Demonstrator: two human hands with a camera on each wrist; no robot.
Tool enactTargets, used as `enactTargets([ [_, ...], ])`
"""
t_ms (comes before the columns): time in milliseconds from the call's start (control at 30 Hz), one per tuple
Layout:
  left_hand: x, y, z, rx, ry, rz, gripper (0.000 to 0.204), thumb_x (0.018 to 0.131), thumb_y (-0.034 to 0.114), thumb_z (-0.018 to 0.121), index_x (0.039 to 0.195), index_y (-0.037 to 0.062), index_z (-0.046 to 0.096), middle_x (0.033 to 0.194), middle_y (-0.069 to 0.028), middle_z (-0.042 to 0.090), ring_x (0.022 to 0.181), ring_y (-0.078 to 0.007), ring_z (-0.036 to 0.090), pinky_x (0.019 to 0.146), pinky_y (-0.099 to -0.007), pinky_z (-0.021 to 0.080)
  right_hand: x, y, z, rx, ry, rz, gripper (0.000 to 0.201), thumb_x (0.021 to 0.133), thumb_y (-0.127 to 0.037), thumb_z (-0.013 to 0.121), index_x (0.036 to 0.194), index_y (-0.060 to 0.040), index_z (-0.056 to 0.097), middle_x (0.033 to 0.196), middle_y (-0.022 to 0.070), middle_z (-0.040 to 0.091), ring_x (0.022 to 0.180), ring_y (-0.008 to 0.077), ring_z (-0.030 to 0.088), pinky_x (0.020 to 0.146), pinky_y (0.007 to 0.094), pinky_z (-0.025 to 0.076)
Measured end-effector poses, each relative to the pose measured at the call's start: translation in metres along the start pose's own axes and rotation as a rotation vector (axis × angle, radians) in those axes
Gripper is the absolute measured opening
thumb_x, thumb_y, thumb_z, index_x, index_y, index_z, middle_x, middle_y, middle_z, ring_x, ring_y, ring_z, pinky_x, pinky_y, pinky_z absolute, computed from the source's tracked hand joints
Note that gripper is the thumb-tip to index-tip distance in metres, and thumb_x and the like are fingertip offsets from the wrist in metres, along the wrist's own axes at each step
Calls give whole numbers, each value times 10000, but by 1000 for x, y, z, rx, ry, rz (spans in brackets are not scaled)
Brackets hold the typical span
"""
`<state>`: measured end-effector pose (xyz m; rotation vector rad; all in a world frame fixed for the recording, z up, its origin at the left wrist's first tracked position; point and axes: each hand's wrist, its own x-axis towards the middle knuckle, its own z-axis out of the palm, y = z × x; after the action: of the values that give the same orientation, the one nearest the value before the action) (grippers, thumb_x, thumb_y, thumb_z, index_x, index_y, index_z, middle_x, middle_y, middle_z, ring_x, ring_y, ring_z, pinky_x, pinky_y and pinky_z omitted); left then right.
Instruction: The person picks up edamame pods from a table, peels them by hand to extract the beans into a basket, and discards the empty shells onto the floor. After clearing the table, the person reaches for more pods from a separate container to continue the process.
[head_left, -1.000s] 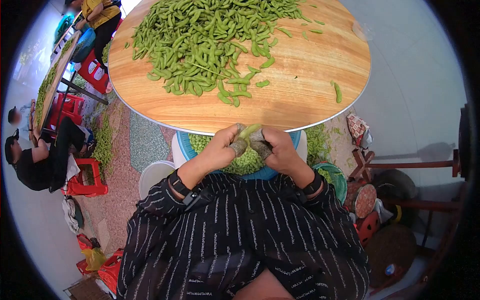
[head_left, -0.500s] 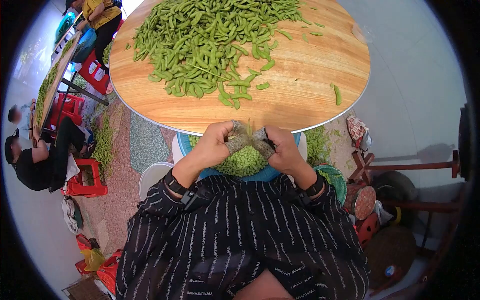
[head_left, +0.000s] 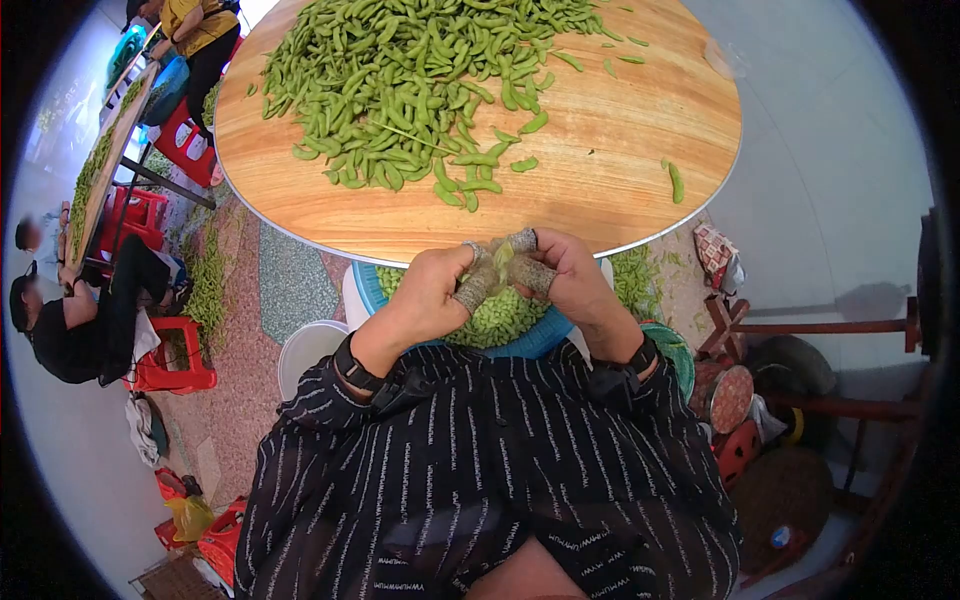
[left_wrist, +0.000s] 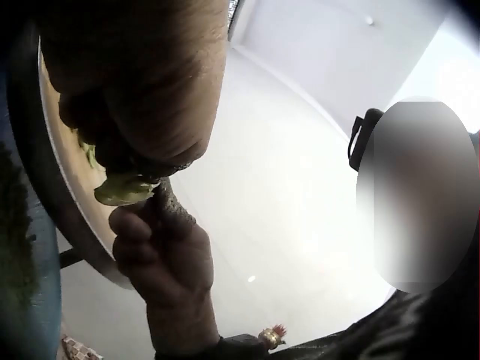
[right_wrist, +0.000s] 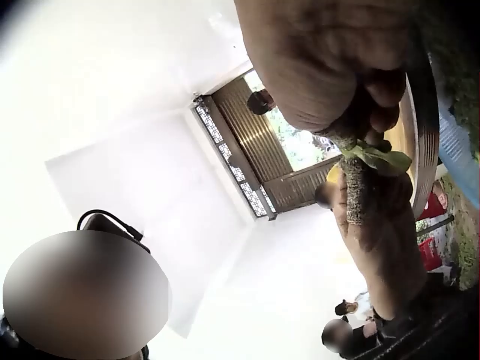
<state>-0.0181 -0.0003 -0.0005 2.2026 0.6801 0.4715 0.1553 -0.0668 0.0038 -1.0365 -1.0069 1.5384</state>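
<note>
Just past the near rim of the round wooden table point(head_left: 620, 190), above the blue basin of shelled green beans point(head_left: 560, 335) in my lap, I have a small green soybean pod point(head_left: 503, 252) pinched between both hands. My left hand point(head_left: 432, 285) grips it from the left with curled fingers, the thumb wrapped in worn cloth tape. My right hand point(head_left: 565, 275) clamps it from the other side, its taped fingertips meeting the left ones. Farther back on the tabletop lies a heap of unshelled green pods point(head_left: 420, 70).
</note>
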Motion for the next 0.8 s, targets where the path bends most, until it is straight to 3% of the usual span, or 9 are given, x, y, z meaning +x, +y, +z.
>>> enactTargets([
  [67,-1,-6,5,-375,52,-11,152,779,127,553,845,-7,521,644,-21,523,585,-101,475,546,-237,395,0,6,-2,-22,2,-49,171,795,-74,536,955,-15,547,775,-24,548,616,35,452,538,170,365],
  [100,-1,-6,5,-377,50,-14,152,779,127,553,845,-7,521,644,-21,523,585,-101,475,546,-237,395,0,8,-2,-20,2,-46,171,795,-74,536,955,-15,547,775,-24,548,616,35,452,538,170,365],
  [167,-1,-6,4,-825,-25,-256,115,790,108,536,832,1,527,681,-48,527,638,-79,444,564,-235,391,0,11,-1,42,-13,-52,167,785,-53,541,945,-8,543,788,-16,551,659,43,473,570,179,384],
  [200,-1,-7,5,-826,-24,-257,115,790,108,536,832,1,527,681,-48,527,638,-79,444,564,-235,391,1,13,-1,43,-14,-51,167,785,-53,541,945,-8,543,788,-16,551,659,43,473,570,179,384],
  [300,-3,-7,9,-545,-23,-164,187,778,116,573,928,14,525,767,32,525,661,-65,469,578,-208,389,2,17,4,-63,41,-114,173,779,-27,532,949,3,536,817,0,558,725,62,499,630,199,408],
  [400,-6,-12,17,-426,56,-123,188,723,24,553,900,-14,500,698,-66,544,622,-121,481,563,-251,400,-1,16,6,-104,43,-142,171,776,-5,514,946,12,528,847,9,560,780,78,509,685,216,416],
  [567,-11,-2,18,-132,72,-177,335,628,-14,538,954,19,466,716,-189,538,664,-357,525,563,-350,427,0,32,3,-350,43,-332,176,775,-7,527,950,11,535,855,8,566,781,81,514,695,221,424],
  [700,-17,-2,15,19,46,-74,294,621,5,548,910,34,503,682,-170,535,651,-362,515,550,-392,417,-15,21,-8,-166,167,-287,173,775,-32,545,943,8,542,826,5,570,721,77,516,644,213,429],
  [800,-17,-2,5,245,-180,99,237,618,13,551,852,51,545,655,-151,531,638,-349,512,557,-407,412,-31,18,-30,-64,306,-198,166,776,-61,554,935,-15,550,758,2,561,611,53,489,532,182,398],
])
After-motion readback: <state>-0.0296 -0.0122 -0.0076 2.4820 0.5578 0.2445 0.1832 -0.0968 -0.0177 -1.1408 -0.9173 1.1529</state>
